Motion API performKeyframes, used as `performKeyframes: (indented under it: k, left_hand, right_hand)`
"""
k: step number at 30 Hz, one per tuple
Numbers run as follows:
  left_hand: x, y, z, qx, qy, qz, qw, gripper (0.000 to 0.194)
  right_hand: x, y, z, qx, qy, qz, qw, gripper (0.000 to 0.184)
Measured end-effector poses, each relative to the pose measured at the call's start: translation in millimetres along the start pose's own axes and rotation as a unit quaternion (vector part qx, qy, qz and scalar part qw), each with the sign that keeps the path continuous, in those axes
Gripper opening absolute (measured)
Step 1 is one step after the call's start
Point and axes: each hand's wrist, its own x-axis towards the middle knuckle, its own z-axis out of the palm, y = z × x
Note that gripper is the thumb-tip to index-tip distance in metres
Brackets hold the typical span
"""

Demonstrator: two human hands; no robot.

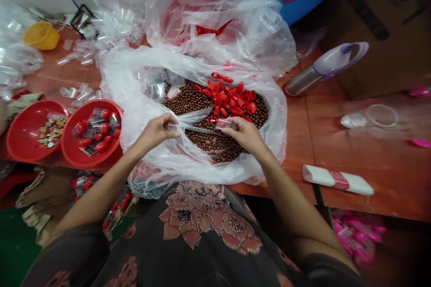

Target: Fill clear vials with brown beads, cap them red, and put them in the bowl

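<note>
Center frame: both hands work over brown beads point(188, 101) in a clear plastic bag point(114, 80). Right hand point(242, 134) pinches a small clear tube point(225, 123) between thumb and fingers, just above the beads. Left hand point(155, 133) is closed on a thin clear plastic strip point(198, 128); its exact form is unclear. Red caps point(232, 98) lie on the beads just beyond. Left of the bag, a red bowl point(90, 154) holds red-capped tubes point(101, 125).
</note>
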Motion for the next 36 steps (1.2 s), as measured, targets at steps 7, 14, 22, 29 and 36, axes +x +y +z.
performKeyframes:
  k: [7,14,22,29,36]
  left_hand:
    - [5.7,9.3,34.4,0.064,-0.068,0.055,0.994,0.036]
    - [18.8,3.7,63.5,0.096,-0.089,0.055,0.990,0.010]
    - [17.3,-9.1,79.4,0.189,-0.153,0.080,0.967,0.035]
    - [42.2,-9.0,86.1,0.182,-0.129,-0.039,0.974,0.016]
    - [53.6,5.2,131.2,0.000,-0.095,0.034,0.995,0.011]
  right_hand:
    - [27.2,-20.6,-4.7,0.050,0.111,-0.097,0.988,0.047]
    - [20.4,15.4,3.2,-0.218,0.026,-0.054,0.974,0.024]
    - [7.4,15.6,6.0,-0.281,-0.014,-0.065,0.957,0.022]
    - [-26.9,14.9,-9.1,-0.033,0.153,-0.016,0.988,0.019]
    - [-74.7,27.6,-13.1,0.048,0.169,0.064,0.982,0.026]
